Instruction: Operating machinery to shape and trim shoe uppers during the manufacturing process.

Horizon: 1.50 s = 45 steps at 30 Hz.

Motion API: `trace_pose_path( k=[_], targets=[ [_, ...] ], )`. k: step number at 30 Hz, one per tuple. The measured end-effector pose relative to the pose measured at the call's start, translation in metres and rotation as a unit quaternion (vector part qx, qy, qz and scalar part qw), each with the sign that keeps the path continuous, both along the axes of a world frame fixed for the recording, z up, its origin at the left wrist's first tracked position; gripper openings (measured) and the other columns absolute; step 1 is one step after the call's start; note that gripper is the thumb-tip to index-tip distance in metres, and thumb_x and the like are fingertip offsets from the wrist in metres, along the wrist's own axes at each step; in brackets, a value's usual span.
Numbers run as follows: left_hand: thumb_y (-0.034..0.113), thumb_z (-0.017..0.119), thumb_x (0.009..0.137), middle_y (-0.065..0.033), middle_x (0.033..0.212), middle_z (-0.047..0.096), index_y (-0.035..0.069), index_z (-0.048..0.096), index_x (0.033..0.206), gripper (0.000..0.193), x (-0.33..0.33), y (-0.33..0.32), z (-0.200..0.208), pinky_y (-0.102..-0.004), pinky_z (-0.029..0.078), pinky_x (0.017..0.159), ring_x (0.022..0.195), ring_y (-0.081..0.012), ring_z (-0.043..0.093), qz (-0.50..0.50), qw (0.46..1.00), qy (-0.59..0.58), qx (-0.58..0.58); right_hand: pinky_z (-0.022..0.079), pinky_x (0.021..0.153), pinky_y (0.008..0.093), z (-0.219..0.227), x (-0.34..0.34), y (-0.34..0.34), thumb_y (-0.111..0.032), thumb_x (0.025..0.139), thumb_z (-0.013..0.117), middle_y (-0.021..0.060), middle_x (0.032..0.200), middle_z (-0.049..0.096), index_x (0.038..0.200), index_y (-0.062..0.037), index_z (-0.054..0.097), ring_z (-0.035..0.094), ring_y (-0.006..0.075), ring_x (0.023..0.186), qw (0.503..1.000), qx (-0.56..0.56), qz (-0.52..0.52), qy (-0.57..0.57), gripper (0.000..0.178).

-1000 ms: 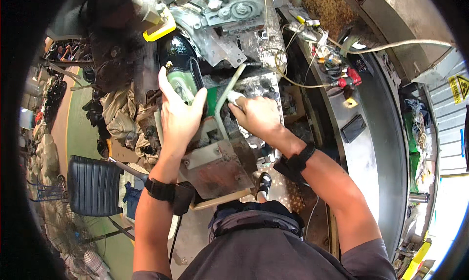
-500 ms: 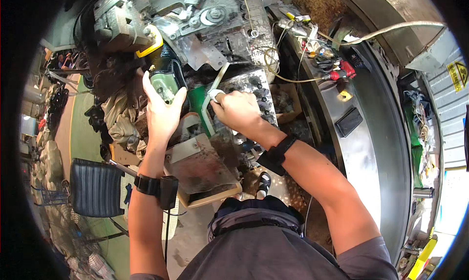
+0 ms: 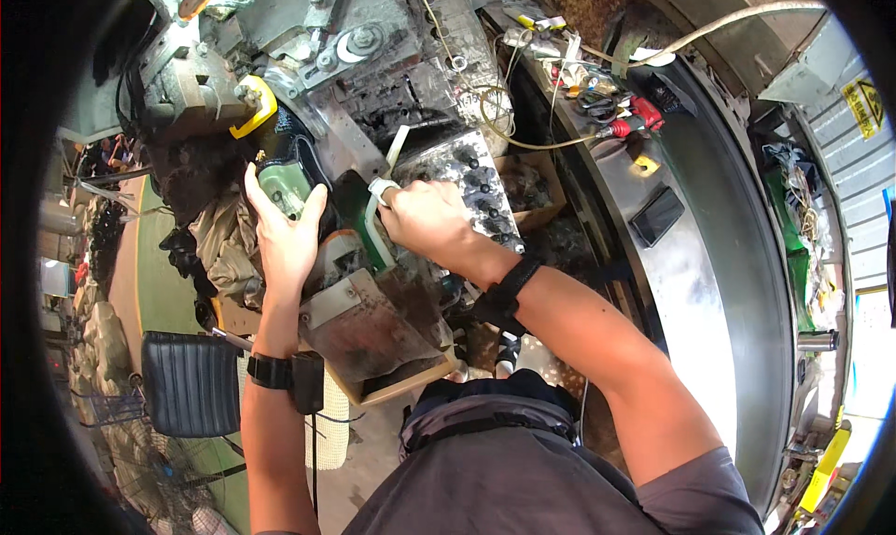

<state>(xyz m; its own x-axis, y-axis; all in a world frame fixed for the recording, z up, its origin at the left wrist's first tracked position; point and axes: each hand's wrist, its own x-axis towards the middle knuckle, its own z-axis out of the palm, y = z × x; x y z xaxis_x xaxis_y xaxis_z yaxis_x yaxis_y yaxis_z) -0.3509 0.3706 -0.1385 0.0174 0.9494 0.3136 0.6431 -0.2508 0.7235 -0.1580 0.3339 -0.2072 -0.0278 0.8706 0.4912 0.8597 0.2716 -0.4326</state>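
Note:
My left hand (image 3: 287, 244) has its thumb and index finger spread apart around a pale green, rounded piece (image 3: 282, 188) with dark round spots on it. That piece sits in a dark casing. My right hand (image 3: 427, 216) is closed round a pale, bent lever (image 3: 372, 227) near a white, rounded part of it. The lever's upper end sticks out beyond my fist, and its lower part runs down past a green panel. Beyond both hands stands a grey, grimy machine with a round metal fitting (image 3: 361, 41) and a yellow handle (image 3: 255, 107).
A metal bench (image 3: 686, 283) on the right carries a black phone (image 3: 658, 216), a red power tool (image 3: 638, 117) and tangled cables. Below the hands is an open box (image 3: 397, 378) under a stained sheet. A black chair (image 3: 191, 384) stands at the left.
The view has turned slightly, so most of the scene sits further left. Both hands keep their grip and pose. On the machine, a dark gap now shows where a grey plate was.

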Motion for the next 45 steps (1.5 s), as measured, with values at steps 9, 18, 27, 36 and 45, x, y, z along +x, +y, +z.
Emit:
trace_pose_path(
  k=[9,18,27,36,45],
  targets=[
    [0.025,0.08,0.087,-0.022,0.13,0.061,0.011,0.02,0.159,0.095,-0.003,-0.004,-0.002,-0.043,0.046,0.103,0.116,-0.0337,0.061,-0.005,1.0,-0.013,0.012,0.057,0.07,0.0493,0.016,-0.001,-0.006,-0.02,0.091,0.054,0.0196,0.074,0.071,0.086,-0.0065,0.069,0.072,0.0373,0.071,0.993,-0.114,0.024,0.01,0.021],
    [0.02,0.079,0.087,-0.0231,0.115,0.067,0.01,0.016,0.159,0.097,-0.006,-0.005,0.0,-0.0454,0.052,0.092,0.1,-0.0343,0.068,-0.011,1.0,-0.009,0.022,0.057,0.065,0.0474,0.015,-0.001,-0.008,-0.022,0.091,0.059,0.0172,0.07,0.07,0.087,-0.007,0.07,0.072,0.0354,0.067,0.996,-0.084,0.029,-0.032,0.019],
    [0.031,0.079,0.086,-0.0275,0.113,0.068,0.011,0.013,0.16,0.101,-0.006,-0.005,0.004,-0.0487,0.053,0.091,0.102,-0.043,0.069,0.011,1.0,0.024,0.007,0.057,0.06,0.0452,0.009,-0.002,-0.005,-0.021,0.089,0.062,0.016,0.064,0.068,0.086,-0.0085,0.071,0.069,0.0339,0.059,0.998,-0.043,0.018,-0.035,0.016],
    [0.033,0.078,0.087,-0.0312,0.115,0.067,0.011,0.014,0.16,0.1,-0.008,-0.006,0.005,-0.0507,0.053,0.09,0.103,-0.0477,0.067,-0.001,0.999,0.026,0.041,0.057,0.06,0.0445,0.012,-0.002,-0.006,-0.021,0.09,0.062,0.0153,0.063,0.068,0.081,-0.0091,0.069,0.07,0.0331,0.059,0.998,-0.043,0.011,-0.049,0.016],
    [0.029,0.08,0.084,-0.0264,0.119,0.068,0.012,0.013,0.161,0.104,-0.019,-0.009,0.009,-0.0473,0.054,0.091,0.105,-0.0421,0.069,-0.023,0.999,0.025,0.016,0.057,0.061,0.0452,0.015,-0.006,-0.005,-0.023,0.092,0.062,0.0152,0.068,0.07,0.083,-0.0088,0.069,0.07,0.0339,0.061,0.995,-0.081,-0.003,-0.062,0.019]
  ],
)
